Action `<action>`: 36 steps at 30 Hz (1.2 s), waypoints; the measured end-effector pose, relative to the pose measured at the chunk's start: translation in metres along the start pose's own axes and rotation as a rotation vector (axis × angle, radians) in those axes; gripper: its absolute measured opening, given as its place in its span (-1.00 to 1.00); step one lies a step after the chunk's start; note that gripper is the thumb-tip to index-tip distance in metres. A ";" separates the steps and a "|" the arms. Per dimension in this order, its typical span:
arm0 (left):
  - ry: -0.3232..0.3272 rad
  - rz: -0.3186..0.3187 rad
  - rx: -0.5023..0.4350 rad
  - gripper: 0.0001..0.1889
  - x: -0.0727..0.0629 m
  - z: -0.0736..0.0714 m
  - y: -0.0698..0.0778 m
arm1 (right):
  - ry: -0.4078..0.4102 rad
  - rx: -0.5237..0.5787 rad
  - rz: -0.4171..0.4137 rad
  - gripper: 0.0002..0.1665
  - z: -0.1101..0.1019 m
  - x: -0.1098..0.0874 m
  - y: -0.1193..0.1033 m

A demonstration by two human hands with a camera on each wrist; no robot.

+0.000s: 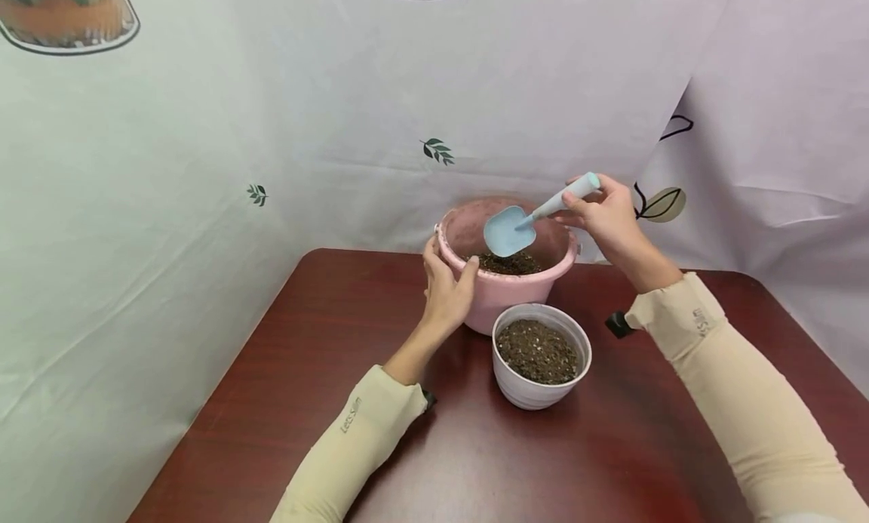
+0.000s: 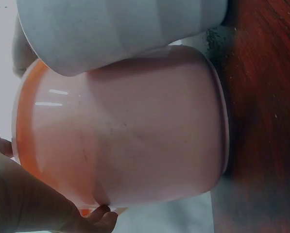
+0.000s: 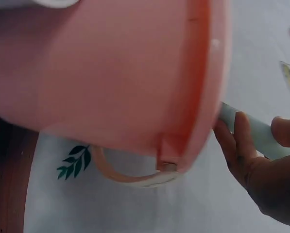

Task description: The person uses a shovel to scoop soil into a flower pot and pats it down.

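Near the table's back edge stands a pink bucket (image 1: 498,300) with dark soil (image 1: 512,264) in it. My left hand (image 1: 448,293) grips its left rim, thumb at the edge and fingers along the outside. In my right hand (image 1: 607,217) is a light blue trowel (image 1: 509,232), pinched by its handle (image 3: 261,133) over the bucket's right side. The blade hangs above the soil, tilted, with no soil visible on it. A white pot (image 1: 532,396) holding brown soil (image 1: 536,351) stands close in front of the bucket; the left wrist view shows its side (image 2: 125,29).
The dark red wooden table (image 1: 299,372) has rounded back corners. White cloth (image 1: 339,130) printed with leaves and pots hangs behind and at both sides. A curved carrying handle (image 3: 135,182) hangs on the bucket's outside in the right wrist view.
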State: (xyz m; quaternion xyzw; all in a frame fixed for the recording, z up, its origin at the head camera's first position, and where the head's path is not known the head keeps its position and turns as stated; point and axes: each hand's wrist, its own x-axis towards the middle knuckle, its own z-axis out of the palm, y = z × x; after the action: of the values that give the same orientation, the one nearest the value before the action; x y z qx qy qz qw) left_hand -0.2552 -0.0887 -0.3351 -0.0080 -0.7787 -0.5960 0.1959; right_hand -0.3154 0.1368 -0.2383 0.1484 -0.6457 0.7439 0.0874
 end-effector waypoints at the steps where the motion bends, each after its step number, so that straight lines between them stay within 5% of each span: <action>1: 0.004 0.006 -0.010 -0.18 0.000 0.000 -0.001 | -0.005 -0.031 -0.009 -0.85 0.001 0.003 0.003; 18: -0.047 0.035 0.015 -0.19 0.001 -0.003 -0.004 | -0.140 -0.434 0.023 -0.60 0.037 0.022 0.033; 30: -0.053 0.107 0.043 -0.18 0.000 -0.003 -0.006 | -0.206 -0.774 -0.037 -0.72 0.039 0.026 0.043; 36: -0.093 0.101 0.045 -0.17 0.002 -0.005 -0.004 | -0.250 -0.871 0.004 -0.74 0.040 0.026 0.043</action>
State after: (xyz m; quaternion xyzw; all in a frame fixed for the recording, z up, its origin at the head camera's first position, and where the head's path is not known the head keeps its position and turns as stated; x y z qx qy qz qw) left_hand -0.2560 -0.0952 -0.3371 -0.0707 -0.7987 -0.5668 0.1895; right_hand -0.3496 0.0895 -0.2652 0.1854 -0.9043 0.3796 0.0614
